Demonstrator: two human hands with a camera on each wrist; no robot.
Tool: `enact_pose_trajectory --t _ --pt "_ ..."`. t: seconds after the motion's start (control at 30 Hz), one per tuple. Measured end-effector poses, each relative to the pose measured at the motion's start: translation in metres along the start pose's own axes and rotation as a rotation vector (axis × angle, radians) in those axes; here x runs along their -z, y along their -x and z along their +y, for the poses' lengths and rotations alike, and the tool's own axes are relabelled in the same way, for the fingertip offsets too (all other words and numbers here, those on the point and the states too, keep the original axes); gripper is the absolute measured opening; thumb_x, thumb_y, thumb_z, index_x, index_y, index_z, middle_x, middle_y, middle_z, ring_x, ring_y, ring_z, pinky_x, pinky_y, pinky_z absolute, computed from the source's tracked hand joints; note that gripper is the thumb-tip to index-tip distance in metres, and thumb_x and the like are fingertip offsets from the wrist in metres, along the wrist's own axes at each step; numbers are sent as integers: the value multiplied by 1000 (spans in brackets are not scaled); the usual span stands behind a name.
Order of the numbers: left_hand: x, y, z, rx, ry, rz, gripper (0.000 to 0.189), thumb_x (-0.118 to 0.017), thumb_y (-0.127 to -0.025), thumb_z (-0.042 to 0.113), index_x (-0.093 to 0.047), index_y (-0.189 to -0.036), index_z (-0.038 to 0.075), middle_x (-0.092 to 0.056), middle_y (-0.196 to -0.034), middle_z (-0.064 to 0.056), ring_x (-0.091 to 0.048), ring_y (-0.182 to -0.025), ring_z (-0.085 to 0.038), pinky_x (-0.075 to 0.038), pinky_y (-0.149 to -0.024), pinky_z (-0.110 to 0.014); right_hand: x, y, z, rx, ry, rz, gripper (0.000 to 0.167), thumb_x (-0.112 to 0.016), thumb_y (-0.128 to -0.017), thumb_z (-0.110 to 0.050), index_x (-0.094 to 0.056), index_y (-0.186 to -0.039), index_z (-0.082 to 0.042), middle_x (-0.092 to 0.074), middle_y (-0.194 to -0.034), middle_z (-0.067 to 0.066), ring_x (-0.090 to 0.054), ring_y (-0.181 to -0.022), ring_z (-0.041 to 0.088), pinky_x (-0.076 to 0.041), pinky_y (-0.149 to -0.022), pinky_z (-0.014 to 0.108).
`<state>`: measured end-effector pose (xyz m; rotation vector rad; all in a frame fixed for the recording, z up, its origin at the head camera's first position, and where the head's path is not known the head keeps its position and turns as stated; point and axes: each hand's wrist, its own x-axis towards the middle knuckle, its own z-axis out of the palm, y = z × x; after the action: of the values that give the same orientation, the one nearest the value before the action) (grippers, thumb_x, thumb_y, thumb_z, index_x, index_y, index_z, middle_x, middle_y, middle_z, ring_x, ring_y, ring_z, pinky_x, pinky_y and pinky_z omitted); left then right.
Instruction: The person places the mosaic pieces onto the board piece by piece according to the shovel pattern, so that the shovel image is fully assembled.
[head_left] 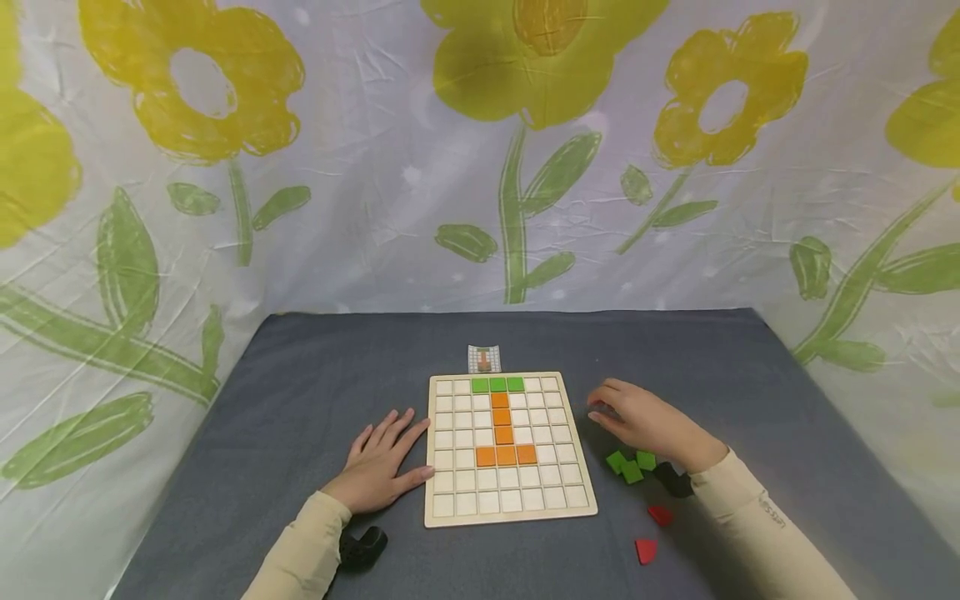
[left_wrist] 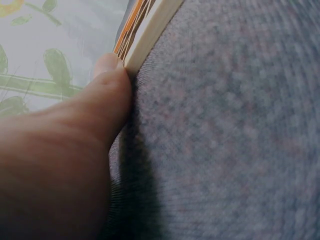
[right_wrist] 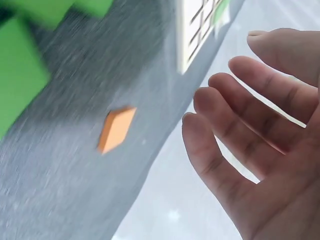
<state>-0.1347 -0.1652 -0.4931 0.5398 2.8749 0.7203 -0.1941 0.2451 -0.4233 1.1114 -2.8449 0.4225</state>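
Observation:
A wooden grid board [head_left: 510, 516] lies in the middle of the table. Three green tiles [head_left: 498, 384] sit side by side in its top row, with orange tiles [head_left: 506, 455] below in a column and a short crossbar. My left hand [head_left: 382, 462] lies spread on the cloth, its thumb [left_wrist: 112, 82] against the board's left edge. Right of the board hovers my right hand [head_left: 641, 421], fingers loosely bent and holding nothing. Under it, a loose orange tile [right_wrist: 117, 130] rests on the cloth, hidden by the hand in the head view.
Several loose green tiles [head_left: 632, 472] lie below the right hand, close to the wrist. Two red pieces [head_left: 646, 551] lie nearer the front. A small pattern card [head_left: 483, 359] is behind the board. Black wrist gear [head_left: 363, 547] shows by the left sleeve. Flowered cloth [head_left: 375, 167] hangs around the table.

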Motion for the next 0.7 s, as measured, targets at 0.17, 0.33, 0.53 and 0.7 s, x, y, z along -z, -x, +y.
enact_pose_trajectory --t 0.17,0.33,0.53,0.7 --pt "0 0 -1 -5 13 17 74 -50 -92 60 -27 -153 25 -19 -160 -6 -10 -147 -32 -4 -114 -58 0 6 16 -23 38 13 17 -70 -89 -14 -67 -104 -8 -60 -97 -1 -61 -84 11 -54 -69 27" --pt "-3 -2 -4 -20 -7 23 75 -48 -92 62 -26 -153 25 -18 -160 -5 -10 -147 -31 -5 -114 -58 -1 8 32 -99 23 -15 17 -69 -89 -15 -66 -104 -7 -61 -99 4 -63 -87 18 -55 -73 33" --pt "-4 -1 -3 -23 -11 29 75 -48 -92 63 -27 -153 25 -18 -160 -5 -11 -147 -31 -6 -113 -58 -2 10 44 -134 47 -31 20 -70 -89 -14 -63 -103 -2 -60 -98 10 -62 -85 21 -54 -71 37" --pt "-2 0 -1 -12 5 20 75 -49 -92 61 -26 -153 25 -17 -160 -6 -10 -147 -31 -5 -113 -58 -3 10 46 -138 44 -55 21 -71 -88 -14 -64 -102 -1 -59 -94 8 -60 -81 19 -54 -70 38"
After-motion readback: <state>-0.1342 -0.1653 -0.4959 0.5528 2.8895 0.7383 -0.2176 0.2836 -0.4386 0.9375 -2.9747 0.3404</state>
